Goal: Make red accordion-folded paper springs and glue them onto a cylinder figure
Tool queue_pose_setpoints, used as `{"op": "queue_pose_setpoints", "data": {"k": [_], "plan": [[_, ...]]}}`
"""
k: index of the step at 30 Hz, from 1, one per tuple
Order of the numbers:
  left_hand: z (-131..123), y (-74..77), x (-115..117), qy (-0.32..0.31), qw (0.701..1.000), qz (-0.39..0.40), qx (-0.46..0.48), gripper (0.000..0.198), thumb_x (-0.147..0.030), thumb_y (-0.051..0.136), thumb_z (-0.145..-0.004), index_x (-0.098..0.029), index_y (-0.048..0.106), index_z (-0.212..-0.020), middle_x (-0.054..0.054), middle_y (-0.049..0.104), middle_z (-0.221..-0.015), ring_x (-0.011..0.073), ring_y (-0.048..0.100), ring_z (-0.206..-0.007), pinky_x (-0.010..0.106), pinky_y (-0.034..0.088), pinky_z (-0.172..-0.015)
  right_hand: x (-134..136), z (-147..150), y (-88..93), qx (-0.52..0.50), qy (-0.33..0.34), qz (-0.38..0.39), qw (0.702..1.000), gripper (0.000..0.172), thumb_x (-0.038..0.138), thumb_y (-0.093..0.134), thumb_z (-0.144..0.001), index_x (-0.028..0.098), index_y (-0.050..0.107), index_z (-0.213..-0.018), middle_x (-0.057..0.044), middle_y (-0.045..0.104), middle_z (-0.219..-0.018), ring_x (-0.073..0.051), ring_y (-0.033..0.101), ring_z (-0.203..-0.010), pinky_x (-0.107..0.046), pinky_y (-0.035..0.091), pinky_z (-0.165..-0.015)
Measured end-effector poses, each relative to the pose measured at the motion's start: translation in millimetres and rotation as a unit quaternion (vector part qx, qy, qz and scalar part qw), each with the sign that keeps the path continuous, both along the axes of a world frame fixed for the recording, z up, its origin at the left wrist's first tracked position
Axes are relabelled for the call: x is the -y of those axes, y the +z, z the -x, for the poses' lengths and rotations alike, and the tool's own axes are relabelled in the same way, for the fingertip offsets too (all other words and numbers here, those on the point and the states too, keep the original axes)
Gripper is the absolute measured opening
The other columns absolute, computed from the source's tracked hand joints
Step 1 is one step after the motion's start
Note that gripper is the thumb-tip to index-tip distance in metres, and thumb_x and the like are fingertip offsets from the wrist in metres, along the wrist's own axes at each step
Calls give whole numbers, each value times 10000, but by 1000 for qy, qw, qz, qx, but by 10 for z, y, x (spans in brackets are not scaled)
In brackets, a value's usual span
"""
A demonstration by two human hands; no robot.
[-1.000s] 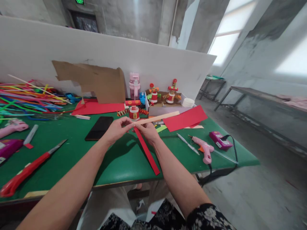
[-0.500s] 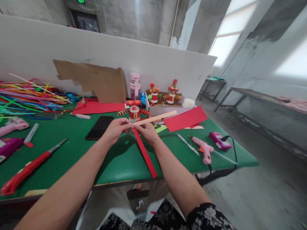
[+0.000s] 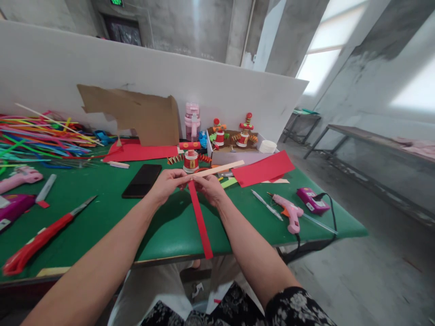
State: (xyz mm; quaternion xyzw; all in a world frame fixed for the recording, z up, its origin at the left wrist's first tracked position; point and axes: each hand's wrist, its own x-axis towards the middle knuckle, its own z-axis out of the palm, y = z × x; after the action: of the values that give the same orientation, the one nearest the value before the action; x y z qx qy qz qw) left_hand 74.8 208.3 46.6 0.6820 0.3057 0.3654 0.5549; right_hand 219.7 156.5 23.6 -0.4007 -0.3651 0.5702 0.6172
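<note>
My left hand (image 3: 171,183) and my right hand (image 3: 210,186) meet over the table, both closed on the joined ends of two paper strips. The red paper strip (image 3: 201,222) hangs down toward the table's front edge. The pale orange paper strip (image 3: 222,168) points up and to the right. Fingertips cover the spot where the strips cross. Just behind my hands stands a red and white paper figure (image 3: 190,160) with folded paper arms. A black phone (image 3: 141,181) lies left of my left hand.
Scissors with red handles (image 3: 47,237) lie at left, near bundled coloured strips (image 3: 44,138). On the right are red paper (image 3: 263,167), a pen (image 3: 267,204), a pink glue gun (image 3: 288,210) and a purple box (image 3: 312,200). An open carton (image 3: 227,157) holds two more figures.
The red strip's lower end has swung left. The pale orange strip has shifted slightly left and down. Both hands keep their grip.
</note>
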Motion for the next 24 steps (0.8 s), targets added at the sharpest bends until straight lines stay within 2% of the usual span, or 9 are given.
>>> {"op": "queue_pose_setpoints", "data": {"k": [3,5,7,9,12,15,19,24], "plan": [[3,-19,-21,15,999,-30,-16,332,-473,664,-702,-178,596,-568,-6,531,-518,127,470,-507,269,390,-537,-25,-3,-12,-11,-47,8,999,252,323,834,-597,142,710,-722,-5,694,-624,-111,608,-562,-246,507,-614],[9,-29,-35,54,992,-109,-17,257,-433,643,-739,-184,627,-678,1,577,-602,146,516,-569,281,429,-582,-48,-4,-29,-30,-83,20,996,217,291,820,-611,143,700,-715,-3,693,-609,-109,609,-538,-239,508,-588],[14,-38,-41,78,972,-221,-17,176,-359,651,-750,-193,645,-807,13,615,-734,161,556,-672,292,463,-655,-66,-4,-44,-50,-101,30,993,182,266,800,-633,143,692,-714,-2,691,-595,-108,611,-518,-232,507,-568],[17,-48,-35,65,945,-320,-28,135,-290,628,-775,-201,646,-875,33,620,-850,178,576,-786,309,482,-736,-75,-5,-50,-62,-103,32,992,157,244,785,-650,142,690,-722,-4,693,-593,-108,616,-513,-226,507,-561],[15,-71,-20,39,908,-413,-60,117,-205,556,-816,-208,646,-890,51,601,-929,197,579,-904,330,482,-821,-75,-9,-49,-68,-103,31,992,149,232,782,-662,142,687,-732,-4,694,-595,-109,620,-515,-228,515,-572],[11,-91,-21,38,890,-446,-81,139,-182,544,-819,-217,653,-898,53,589,-959,204,569,-943,337,473,-857,-74,-11,-52,-72,-103,32,992,159,235,792,-653,143,686,-727,-6,694,-597,-112,617,-513,-235,519,-574],[2,-93,-37,49,886,-451,-96,118,-243,577,-819,-239,682,-873,55,584,-944,211,547,-925,338,460,-849,-76,4,-65,-71,-101,29,992,181,255,804,-622,144,696,-714,-5,684,-583,-108,596,-505,-224,492,-533],[-33,-78,-12,71,913,-393,-76,104,-281,596,-790,-248,692,-771,59,614,-895,216,551,-901,347,453,-858,-48,12,-41,-40,-100,23,994,238,301,836,-573,147,695,-686,-2,671,-576,-111,582,-522,-226,481,-526]]}}
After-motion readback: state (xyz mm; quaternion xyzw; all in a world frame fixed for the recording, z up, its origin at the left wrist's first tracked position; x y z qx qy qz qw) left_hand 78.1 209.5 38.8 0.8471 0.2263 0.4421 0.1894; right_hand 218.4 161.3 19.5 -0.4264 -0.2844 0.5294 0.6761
